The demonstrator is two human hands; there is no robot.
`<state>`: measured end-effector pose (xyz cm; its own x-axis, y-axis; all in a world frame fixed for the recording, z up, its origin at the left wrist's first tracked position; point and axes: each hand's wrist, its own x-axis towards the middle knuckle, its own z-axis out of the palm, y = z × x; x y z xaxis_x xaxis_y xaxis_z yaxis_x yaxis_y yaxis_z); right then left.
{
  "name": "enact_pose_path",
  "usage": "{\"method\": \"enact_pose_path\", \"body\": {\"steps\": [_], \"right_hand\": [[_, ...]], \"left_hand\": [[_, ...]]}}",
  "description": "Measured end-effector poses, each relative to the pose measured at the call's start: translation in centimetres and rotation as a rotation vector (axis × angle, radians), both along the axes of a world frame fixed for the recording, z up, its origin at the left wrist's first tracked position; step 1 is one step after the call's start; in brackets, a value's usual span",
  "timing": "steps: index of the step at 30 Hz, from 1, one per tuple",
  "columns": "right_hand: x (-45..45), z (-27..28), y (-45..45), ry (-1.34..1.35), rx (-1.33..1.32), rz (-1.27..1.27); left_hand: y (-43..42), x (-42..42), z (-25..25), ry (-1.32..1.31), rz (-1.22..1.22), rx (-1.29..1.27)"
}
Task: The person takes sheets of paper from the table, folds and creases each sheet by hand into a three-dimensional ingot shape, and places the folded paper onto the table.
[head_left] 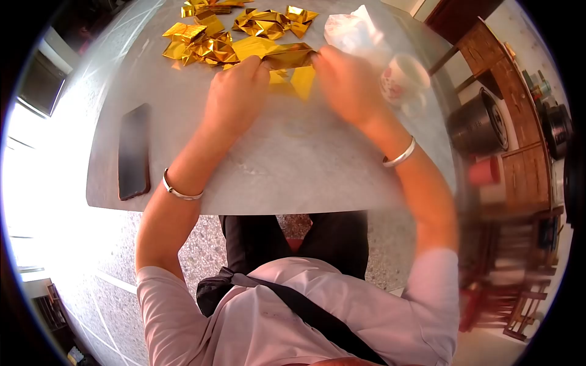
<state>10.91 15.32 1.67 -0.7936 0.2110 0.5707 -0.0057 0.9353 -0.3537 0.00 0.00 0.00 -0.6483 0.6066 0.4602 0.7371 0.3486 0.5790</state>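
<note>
A strip of shiny gold foil paper [292, 56] stretches between my two hands near the far side of the table. My left hand [240, 91] pinches its left end, while the fingers of my right hand [347, 79] are closed on the right end. Just below it is a pointed yellow-gold piece [302, 82]; whether it hangs from the strip or lies on the table I cannot tell. Folded gold foil pieces [198, 47] are heaped beyond my left hand, with more crumpled gold pieces [261, 23] behind the strip.
On the grey table [299, 165], a dark phone [133, 152] lies at the left. A white plastic bag [354, 32] and a white mug [404, 79] with a red pattern stand near my right hand. Beyond the right edge are a dark metal pot [477, 125] and a wooden cabinet [528, 165].
</note>
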Motion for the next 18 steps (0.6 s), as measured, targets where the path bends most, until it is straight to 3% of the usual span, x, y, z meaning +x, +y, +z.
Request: {"method": "enact_pose_path", "body": {"steps": [18], "right_hand": [[-0.04, -0.22, -0.39, 0.006, -0.011, -0.007]], "left_hand": [[0.17, -0.30, -0.63, -0.037, -0.008, 0.099]]}}
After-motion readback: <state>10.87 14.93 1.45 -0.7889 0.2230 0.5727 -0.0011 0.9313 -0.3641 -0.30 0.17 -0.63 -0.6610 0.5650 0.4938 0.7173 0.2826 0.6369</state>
